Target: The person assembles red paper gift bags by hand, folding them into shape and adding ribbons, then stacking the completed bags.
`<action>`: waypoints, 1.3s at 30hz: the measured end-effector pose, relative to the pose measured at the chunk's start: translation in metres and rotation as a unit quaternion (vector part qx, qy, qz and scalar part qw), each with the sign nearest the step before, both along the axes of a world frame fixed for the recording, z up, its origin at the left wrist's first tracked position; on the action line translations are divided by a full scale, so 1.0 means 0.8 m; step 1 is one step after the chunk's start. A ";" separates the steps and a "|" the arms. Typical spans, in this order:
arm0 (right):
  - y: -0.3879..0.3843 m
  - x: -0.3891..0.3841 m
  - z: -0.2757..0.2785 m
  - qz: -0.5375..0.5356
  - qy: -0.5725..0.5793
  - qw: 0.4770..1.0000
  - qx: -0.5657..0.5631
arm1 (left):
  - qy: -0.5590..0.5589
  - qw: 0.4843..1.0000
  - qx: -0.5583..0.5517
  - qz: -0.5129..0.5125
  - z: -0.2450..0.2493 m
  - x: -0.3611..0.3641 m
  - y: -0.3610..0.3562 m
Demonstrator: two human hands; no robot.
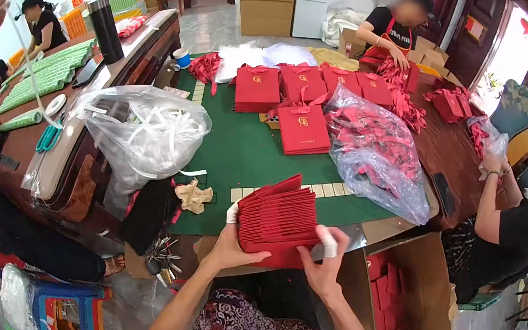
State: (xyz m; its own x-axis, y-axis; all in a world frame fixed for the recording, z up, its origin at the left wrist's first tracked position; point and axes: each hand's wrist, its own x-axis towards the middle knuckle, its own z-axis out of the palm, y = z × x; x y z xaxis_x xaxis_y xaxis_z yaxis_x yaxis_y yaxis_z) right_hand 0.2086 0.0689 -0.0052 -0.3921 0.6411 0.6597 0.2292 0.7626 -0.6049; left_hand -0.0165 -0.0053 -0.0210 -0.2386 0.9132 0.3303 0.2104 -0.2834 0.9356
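A thick stack of red paper gift bags (277, 218) stands just over the near edge of the green table top, its folded edges facing up. My left hand (230, 245) clasps the stack's left side, with white tape around a fingertip. On the lower right corner, my right hand (325, 255) grips it with thumb and fingers; white tape wraps a finger there too. Beyond the stack lies a pile of flat red gift bags with a gold logo (303, 130). To its right rests a clear plastic bag stuffed with red ribbon handles (371, 137).
An open cardboard box (414, 293) holding red bags stands below right. White ribbons fill a plastic bag (144, 125) on the left. Scissors (49, 137) lie on the wooden table. A blue stool (70, 313) is on the floor. Other people work at left, right and far right.
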 end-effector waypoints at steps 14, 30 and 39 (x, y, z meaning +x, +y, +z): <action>0.047 -0.054 -0.042 0.219 0.164 0.913 -0.303 | -0.049 0.998 0.012 -0.042 0.000 -0.019 0.000; 0.076 -0.064 -0.081 0.280 0.152 0.852 -0.416 | -0.087 0.995 0.015 -0.051 -0.003 -0.023 0.004; 0.070 -0.076 -0.055 0.231 0.106 0.877 -0.408 | -0.032 0.998 -0.018 0.041 -0.012 -0.020 0.009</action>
